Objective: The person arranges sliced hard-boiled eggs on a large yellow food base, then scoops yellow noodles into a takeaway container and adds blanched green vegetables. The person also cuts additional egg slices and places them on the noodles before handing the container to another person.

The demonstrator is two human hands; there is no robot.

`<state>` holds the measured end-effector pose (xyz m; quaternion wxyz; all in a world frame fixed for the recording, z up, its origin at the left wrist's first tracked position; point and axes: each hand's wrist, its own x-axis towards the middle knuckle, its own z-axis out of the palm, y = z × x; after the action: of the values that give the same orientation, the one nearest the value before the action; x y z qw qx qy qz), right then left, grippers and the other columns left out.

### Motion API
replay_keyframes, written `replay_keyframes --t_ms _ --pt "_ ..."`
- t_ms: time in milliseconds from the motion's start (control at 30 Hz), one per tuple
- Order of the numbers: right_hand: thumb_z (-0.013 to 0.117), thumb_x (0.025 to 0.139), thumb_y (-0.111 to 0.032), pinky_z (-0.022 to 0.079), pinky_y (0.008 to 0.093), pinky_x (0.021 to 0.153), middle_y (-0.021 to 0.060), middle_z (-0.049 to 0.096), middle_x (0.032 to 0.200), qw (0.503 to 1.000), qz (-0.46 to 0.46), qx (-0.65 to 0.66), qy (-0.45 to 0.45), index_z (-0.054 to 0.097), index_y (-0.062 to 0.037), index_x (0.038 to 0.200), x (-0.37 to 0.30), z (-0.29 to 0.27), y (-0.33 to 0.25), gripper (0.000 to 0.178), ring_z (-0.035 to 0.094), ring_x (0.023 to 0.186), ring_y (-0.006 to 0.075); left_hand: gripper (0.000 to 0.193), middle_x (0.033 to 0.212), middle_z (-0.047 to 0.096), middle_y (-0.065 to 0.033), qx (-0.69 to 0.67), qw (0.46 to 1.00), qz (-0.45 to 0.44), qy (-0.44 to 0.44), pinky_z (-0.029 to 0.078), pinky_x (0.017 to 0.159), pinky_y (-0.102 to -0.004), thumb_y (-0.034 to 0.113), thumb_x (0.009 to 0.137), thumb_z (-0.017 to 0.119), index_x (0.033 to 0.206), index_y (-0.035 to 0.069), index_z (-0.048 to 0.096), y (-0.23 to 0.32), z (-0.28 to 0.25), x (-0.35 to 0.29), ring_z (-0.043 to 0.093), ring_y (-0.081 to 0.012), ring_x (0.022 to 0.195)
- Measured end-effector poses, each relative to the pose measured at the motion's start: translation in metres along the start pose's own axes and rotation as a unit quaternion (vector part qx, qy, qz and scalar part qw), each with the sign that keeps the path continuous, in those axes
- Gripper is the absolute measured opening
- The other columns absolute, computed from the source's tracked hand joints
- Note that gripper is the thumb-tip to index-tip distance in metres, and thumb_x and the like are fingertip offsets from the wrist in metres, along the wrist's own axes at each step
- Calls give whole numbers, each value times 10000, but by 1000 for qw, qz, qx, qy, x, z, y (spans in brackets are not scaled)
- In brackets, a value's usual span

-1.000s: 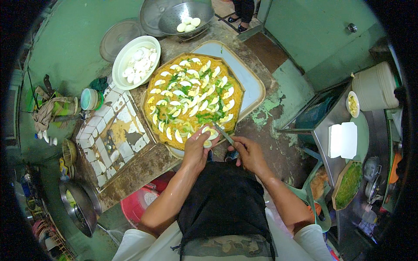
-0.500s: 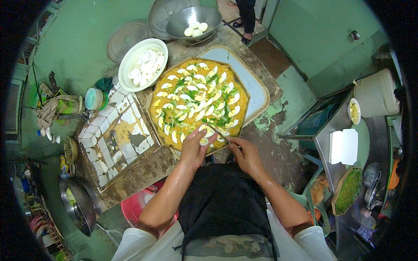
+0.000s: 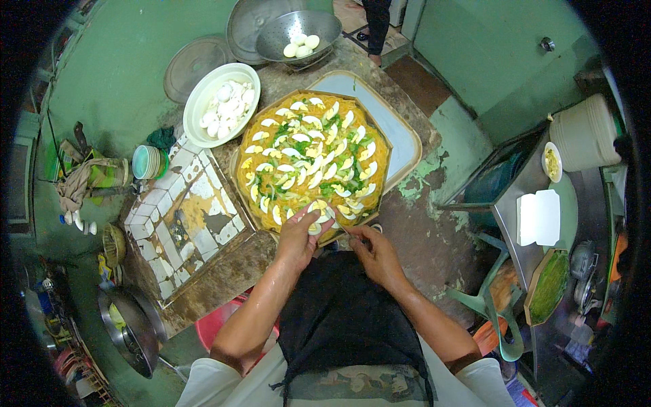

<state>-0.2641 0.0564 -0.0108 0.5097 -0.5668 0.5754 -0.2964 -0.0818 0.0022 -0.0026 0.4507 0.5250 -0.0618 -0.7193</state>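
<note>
My left hand is closed round a boiled egg, its cut face with yellow yolk turned up, over the near edge of a big noodle dish. In my right hand is a small knife, its thin blade pointing toward the egg; whether it touches cannot be made out. Beneath both hands lies the dish of yellow noodles in a many-sided tray, topped with egg slices and chopped greens. Fingers hide part of the egg and the knife's handle.
A pale bowl of eggshell-white pieces stands at the far left. Behind it, a metal colander holds several peeled eggs. A light blue tray lies partly under the dish. Another person's leg shows beyond the table; a green chair stands right.
The knife and my right hand have drawn slightly down and away from the egg. My left hand still grips the egg near the same spot. The view has shifted slightly.
</note>
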Motion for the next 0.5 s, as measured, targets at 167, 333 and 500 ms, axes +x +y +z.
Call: replay_keyframes --t_ms 167,333,500 --pt "529 968 -159 420 205 520 23 598 845 959 182 215 -33 547 -33 1236 9 1 -18 297 518 616 72 320 1160 593 -184 35 999 33 -14 552 928 -372 20 937 528 1242 -71 494 5 -5 9 629 -272 1030" --pt "556 961 -156 403 206 510 0 570 810 970 125 201 -48 548 -42 1231 -14 18 -23 293 490 601 68 340 1163 596 -172 18 999 27 -42 552 925 -380 18 930 538 1256 -64 485 7 -11 3 627 -273 1041" --pt "578 930 -144 486 287 583 76 665 884 995 46 87 28 591 -68 1203 -11 41 -3 284 586 622 140 333 1158 600 -173 36 999 -21 -30 558 902 -383 17 931 538 1252 -58 489 19 -24 -3 626 -271 1053"
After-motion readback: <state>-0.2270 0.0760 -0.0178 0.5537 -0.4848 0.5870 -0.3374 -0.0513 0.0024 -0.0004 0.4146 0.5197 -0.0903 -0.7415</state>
